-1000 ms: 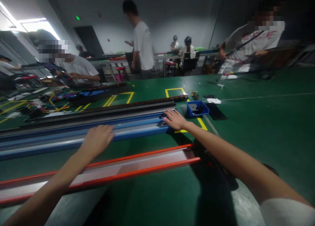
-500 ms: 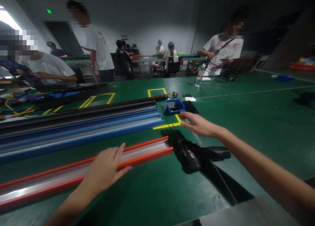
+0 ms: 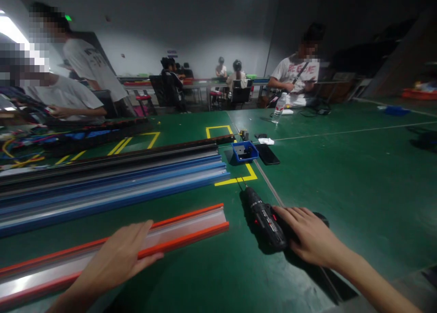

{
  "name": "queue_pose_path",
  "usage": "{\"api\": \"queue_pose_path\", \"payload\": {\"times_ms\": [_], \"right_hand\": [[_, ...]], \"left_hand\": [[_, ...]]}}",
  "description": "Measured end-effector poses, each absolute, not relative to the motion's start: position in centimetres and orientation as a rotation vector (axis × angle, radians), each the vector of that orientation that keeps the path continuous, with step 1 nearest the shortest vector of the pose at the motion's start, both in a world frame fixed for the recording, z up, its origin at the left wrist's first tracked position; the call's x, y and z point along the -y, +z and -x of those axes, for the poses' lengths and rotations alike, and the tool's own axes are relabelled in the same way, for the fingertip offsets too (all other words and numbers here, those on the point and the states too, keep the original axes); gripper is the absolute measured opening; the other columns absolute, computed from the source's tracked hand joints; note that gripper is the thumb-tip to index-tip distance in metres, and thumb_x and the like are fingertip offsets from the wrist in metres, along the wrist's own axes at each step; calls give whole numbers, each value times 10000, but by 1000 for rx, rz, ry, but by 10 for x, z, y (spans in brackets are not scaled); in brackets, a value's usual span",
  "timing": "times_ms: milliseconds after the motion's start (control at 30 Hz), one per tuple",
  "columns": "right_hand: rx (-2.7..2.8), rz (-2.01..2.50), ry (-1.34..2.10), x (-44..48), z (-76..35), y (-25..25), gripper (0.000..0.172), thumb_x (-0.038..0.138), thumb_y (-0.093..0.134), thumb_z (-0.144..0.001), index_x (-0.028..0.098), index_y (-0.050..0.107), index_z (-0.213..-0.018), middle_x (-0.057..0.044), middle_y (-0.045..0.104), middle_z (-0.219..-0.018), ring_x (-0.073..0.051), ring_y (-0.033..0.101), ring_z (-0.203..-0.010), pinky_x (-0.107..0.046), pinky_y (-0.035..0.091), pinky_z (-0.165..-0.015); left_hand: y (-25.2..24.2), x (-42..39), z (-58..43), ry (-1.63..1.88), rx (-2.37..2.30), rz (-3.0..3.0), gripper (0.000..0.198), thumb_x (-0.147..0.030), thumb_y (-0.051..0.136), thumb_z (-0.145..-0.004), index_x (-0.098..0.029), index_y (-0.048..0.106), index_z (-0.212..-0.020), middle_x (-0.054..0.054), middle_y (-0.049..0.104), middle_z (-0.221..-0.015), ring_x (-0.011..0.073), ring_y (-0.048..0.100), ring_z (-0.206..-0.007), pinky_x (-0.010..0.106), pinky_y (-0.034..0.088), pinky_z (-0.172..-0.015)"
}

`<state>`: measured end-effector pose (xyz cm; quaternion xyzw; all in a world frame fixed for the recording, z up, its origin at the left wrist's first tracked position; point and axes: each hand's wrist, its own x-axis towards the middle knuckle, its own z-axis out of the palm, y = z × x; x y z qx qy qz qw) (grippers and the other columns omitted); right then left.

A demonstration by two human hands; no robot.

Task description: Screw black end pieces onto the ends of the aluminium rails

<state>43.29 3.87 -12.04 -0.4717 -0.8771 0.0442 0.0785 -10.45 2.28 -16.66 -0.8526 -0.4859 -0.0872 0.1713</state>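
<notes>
My left hand (image 3: pixel 124 251) lies across an orange-edged metal channel rail (image 3: pixel 191 224), fingers over its far edge and thumb along its near side. A black cordless drill (image 3: pixel 266 222) lies on its side on the green table, its bit pointing away from me. My right hand (image 3: pixel 307 233) is around the drill's handle, fingers on the far side and thumb on the near side; the hand hides most of the grip. Beyond the orange rail lie several blue rails (image 3: pixel 191 176) and black rails (image 3: pixel 177 153).
A blue bin (image 3: pixel 245 152) with small dark parts stands past the drill, beside a black phone (image 3: pixel 268 154) and white tissue (image 3: pixel 266 141). Farther back stands a water bottle (image 3: pixel 279 109). Cables (image 3: pixel 20 147) lie at left. Co-workers are across the table.
My right hand has come back from near the blue bin onto the drill's handle. My left hand and the orange rail have shifted left and toward me.
</notes>
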Motion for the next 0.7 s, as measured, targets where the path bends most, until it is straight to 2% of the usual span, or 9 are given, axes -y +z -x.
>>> {"api": "queue_pose_path", "payload": {"times_ms": [200,333,400,467,533,633,700], "right_hand": [[2764,1376,114,-60,-429,-123,882,243,599,-721,78,330,-1544,-261,709,-1231,-376,722,-1013,-546,563,-875],[2649,1544,-12,-52,-437,-127,865,174,558,-720,170,328,-1555,-141,792,-892,-333,751,-725,-464,589,-650],[2511,1579,60,-41,-439,-127,880,166,573,-708,259,329,-1548,-97,795,-858,-321,746,-683,-447,585,-618],[2310,1568,316,-29,-437,-124,785,229,618,-758,353,370,-1492,-72,801,-914,-300,744,-671,-419,586,-588],[2027,1548,532,-20,-429,-118,598,339,669,-822,389,451,-1377,-56,796,-941,-290,745,-696,-408,594,-590],[1573,1493,691,-19,-410,-105,416,456,747,-809,330,582,-1170,-48,770,-833,-291,724,-682,-418,593,-604],[1311,1373,913,-25,-398,-98,402,464,759,-818,286,610,-1146,-43,759,-808,-252,690,-615,-387,575,-573]], "left_hand": [[-171,-16,144,-227,1429,2406,718,-775,542,-830,-181,725,-1189,184,753,-1122,360,726,-984,464,593,-842],[-172,-15,147,-240,1479,2398,721,-786,524,-827,-196,737,-1183,185,753,-1131,363,725,-993,478,592,-850],[-172,-15,145,-252,1502,2400,720,-792,516,-828,-208,740,-1184,178,752,-1144,359,723,-1010,475,590,-865],[-172,-14,142,-253,1514,2406,726,-788,522,-833,-200,736,-1201,177,748,-1162,359,720,-1024,473,587,-874],[-171,-13,141,-244,1525,2413,750,-784,537,-832,-176,724,-1229,185,739,-1183,365,716,-1033,476,584,-877],[-171,-12,141,-233,1561,2424,768,-767,556,-842,-152,691,-1281,196,718,-1230,367,701,-1069,476,570,-905],[-171,-11,141,-236,1575,2433,761,-744,569,-855,-146,663,-1316,193,705,-1259,360,691,-1096,469,558,-926]]}}
